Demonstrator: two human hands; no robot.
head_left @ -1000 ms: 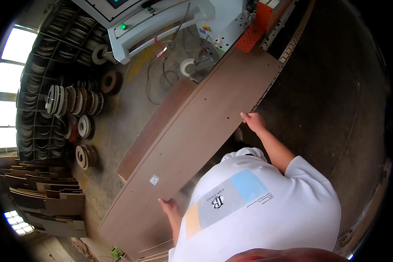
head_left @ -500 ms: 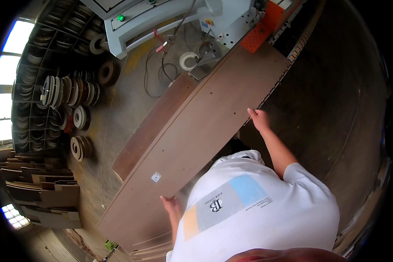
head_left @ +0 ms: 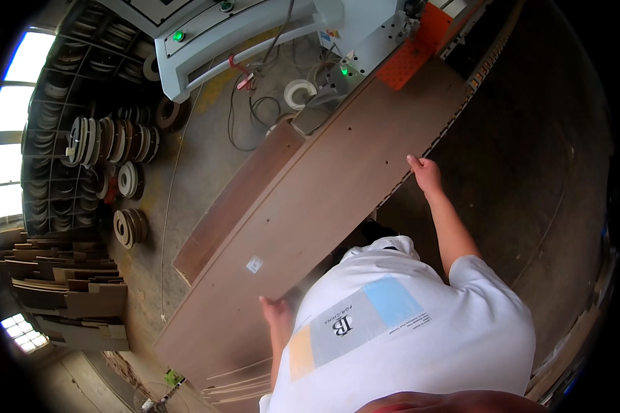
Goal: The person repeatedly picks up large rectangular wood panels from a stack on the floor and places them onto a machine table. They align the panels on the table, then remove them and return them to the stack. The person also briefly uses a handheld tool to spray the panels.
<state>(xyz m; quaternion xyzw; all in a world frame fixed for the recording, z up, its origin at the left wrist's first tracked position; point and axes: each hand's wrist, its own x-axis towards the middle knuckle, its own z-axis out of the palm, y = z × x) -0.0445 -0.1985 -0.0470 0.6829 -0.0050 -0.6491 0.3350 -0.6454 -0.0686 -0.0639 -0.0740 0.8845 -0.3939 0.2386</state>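
A long brown board (head_left: 303, 199) with small drilled holes and a white label (head_left: 254, 264) runs diagonally from the lower left up to a grey machine (head_left: 365, 34). Its far right end reaches an orange guard (head_left: 408, 60) on that machine. My right hand (head_left: 427, 175) holds the board's near edge, thumb on top and fingers underneath, partly hidden. Farther down the same edge, my left hand (head_left: 277, 312) grips the board with its thumb over the face; its other fingers are mostly out of sight.
A darker wooden board (head_left: 238, 203) lies alongside, beyond the long board. Rolls of edge banding (head_left: 114, 141) and a rack (head_left: 52, 158) fill the left. Leaning board pieces (head_left: 69, 296) stand lower left. A loose cable (head_left: 234, 124) and a white roll (head_left: 298, 94) are by the machine.
The long board has shifted up and right along the machine, with both hands moving along with it. A small green light now glows beside the orange guard.
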